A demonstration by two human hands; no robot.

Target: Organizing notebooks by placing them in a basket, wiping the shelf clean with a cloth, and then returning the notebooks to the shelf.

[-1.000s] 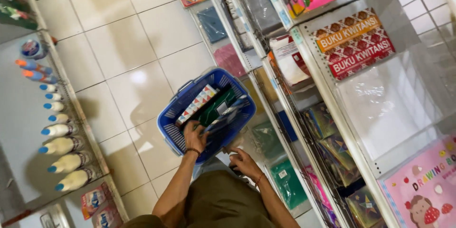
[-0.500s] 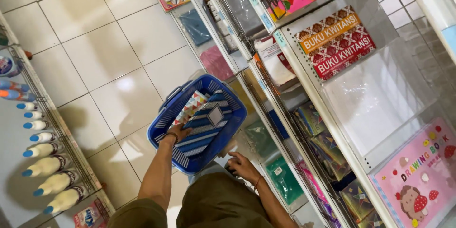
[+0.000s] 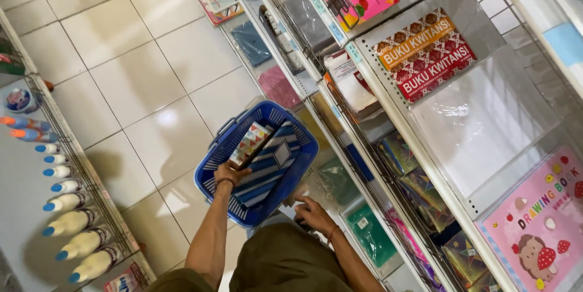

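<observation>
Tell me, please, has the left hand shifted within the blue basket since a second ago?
Cannot tell: the left hand lies at the blue basket's near end in every picture, on the striped books.

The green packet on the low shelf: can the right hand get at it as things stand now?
Probably yes. The right hand is low beside the shelf, empty as far as shows, and the green packet lies just beyond it with nothing visible between.

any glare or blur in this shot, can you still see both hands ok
Head view: ceiling light glares off the floor tiles and the clear plastic on the shelf; tilted but mostly sharp; left hand in the blue basket and right hand both readable.
</observation>
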